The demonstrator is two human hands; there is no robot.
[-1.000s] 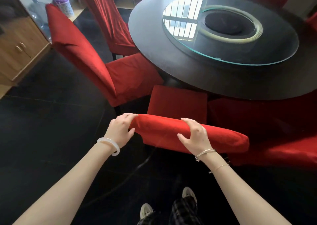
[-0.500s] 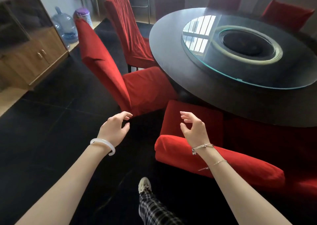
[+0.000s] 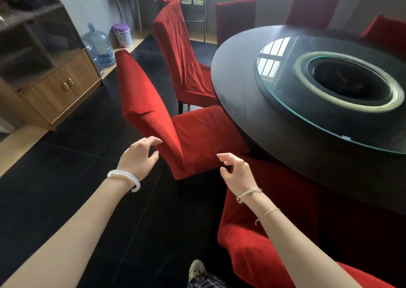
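Hovering beside red chair (image 3: 146, 103), left hand (image 3: 137, 157), right hand (image 3: 238, 173) loose, empty; black floor (image 3: 66, 173), round table (image 3: 239, 94).

The round dark table (image 3: 241, 103) runs off the right edge, and the near red-covered chair (image 3: 246, 257) off the bottom, part of it behind the right forearm (image 3: 294, 243). Whether the left hand (image 3: 137, 158) touches the red fabric chair back (image 3: 145, 103) is unclear; its fingertips perhaps just graze it. What sits behind the wooden cabinet's glass doors (image 3: 44, 44) is a blur.
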